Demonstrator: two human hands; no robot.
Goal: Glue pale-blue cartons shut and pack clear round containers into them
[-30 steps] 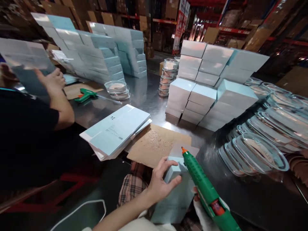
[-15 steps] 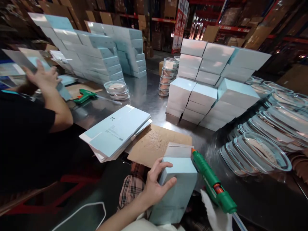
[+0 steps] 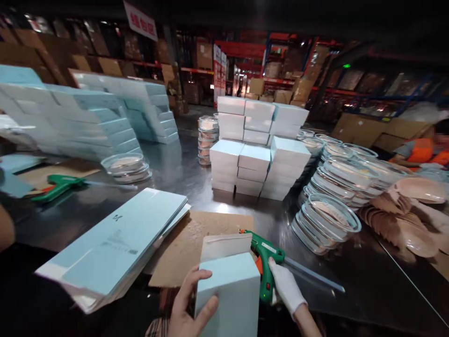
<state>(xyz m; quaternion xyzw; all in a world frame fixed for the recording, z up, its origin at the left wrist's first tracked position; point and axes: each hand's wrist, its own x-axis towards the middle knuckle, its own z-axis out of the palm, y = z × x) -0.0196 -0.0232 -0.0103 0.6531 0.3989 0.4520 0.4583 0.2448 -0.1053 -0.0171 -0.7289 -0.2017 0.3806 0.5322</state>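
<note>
My bare left hand (image 3: 192, 299) grips a light blue box (image 3: 229, 285) by its left side, with thumb and fingers at the upper edge. The box's white end flap (image 3: 226, 247) stands raised at the far side, a thin pale line along its top edge. In a white glove, my right hand (image 3: 286, 283) is closed at the handle of a green glue gun (image 3: 264, 255), right of the box; some of its fingers are hidden. The gun's orange nozzle points left at the flap's corner, and a clear glue stick juts from its back.
A brown cardboard sheet (image 3: 175, 260) lies beyond the box, beside a pile of flat light blue cartons (image 3: 119, 238). White boxes (image 3: 257, 159) are stacked behind. Clear round containers (image 3: 324, 222) stand at right. Another glue gun (image 3: 58, 186) lies left, near a co-worker's arm (image 3: 5, 227).
The view has swung right and tilted up. My gloved right hand has come into clearer sight, and the glue gun has turned so that its handle shows. My left hand still holds the box.
</note>
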